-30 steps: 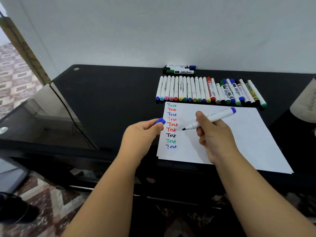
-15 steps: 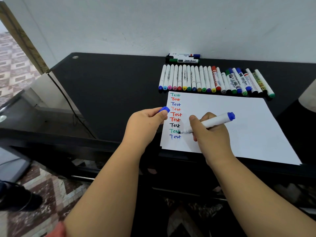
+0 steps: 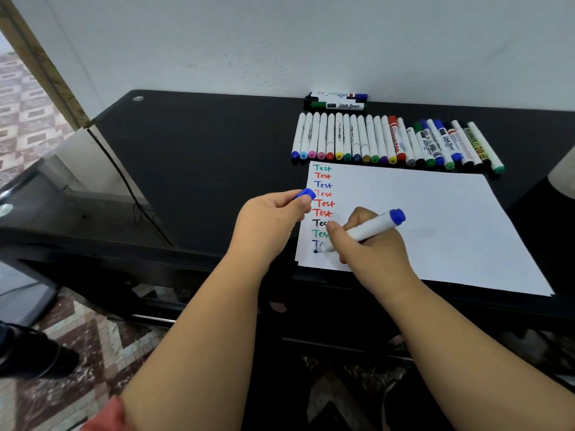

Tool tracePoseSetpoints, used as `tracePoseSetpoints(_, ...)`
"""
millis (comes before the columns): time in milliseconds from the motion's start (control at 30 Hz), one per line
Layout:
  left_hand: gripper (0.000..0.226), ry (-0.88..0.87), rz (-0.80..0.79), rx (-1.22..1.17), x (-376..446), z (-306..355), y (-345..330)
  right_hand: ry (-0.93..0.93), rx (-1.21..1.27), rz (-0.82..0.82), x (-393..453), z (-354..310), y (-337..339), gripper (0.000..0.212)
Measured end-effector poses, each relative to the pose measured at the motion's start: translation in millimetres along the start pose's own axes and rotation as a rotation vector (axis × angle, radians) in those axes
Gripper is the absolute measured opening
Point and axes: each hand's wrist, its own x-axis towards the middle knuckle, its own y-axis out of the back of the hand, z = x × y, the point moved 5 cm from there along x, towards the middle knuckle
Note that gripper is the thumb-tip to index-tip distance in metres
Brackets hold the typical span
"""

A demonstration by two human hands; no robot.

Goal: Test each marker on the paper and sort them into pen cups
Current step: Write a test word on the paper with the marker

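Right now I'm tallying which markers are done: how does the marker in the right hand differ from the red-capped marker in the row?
The marker in the right hand is uncapped, its tip on the paper; the red-capped marker is capped. The held one slants, gripped by the right hand; the red one lies flat among the row on the table. The held one has a blue end; its blue cap sits in the left hand.

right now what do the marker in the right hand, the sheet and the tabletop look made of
Marker: seems smooth white plastic with a blue end plug, slightly shiny.
Sheet: thin matte white paper; the ink words sit flat on it.
Tabletop: black, smooth with a faint sheen; possibly glass or laminate, hard to tell.
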Motion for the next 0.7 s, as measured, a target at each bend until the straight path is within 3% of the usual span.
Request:
tracePoseSetpoints(267,0.023,0.004,-0.006,-0.018,-2.4,-0.4,0.3,0.011,-0.043,0.030,2.0,0.1,3.2,0.030)
tracePoseSetpoints(500,0.025,-0.006,-0.026,0.002,-2.4,0.1,-2.6,0.008,-0.042,-0.037,0.0,0.3,0.4,0.032)
tracePoseSetpoints(700,0.025,-0.001,-0.020,0.006,-2.9,1.0,-2.3,0.025,-0.067,0.018,0.2,-2.1,4.7,0.032)
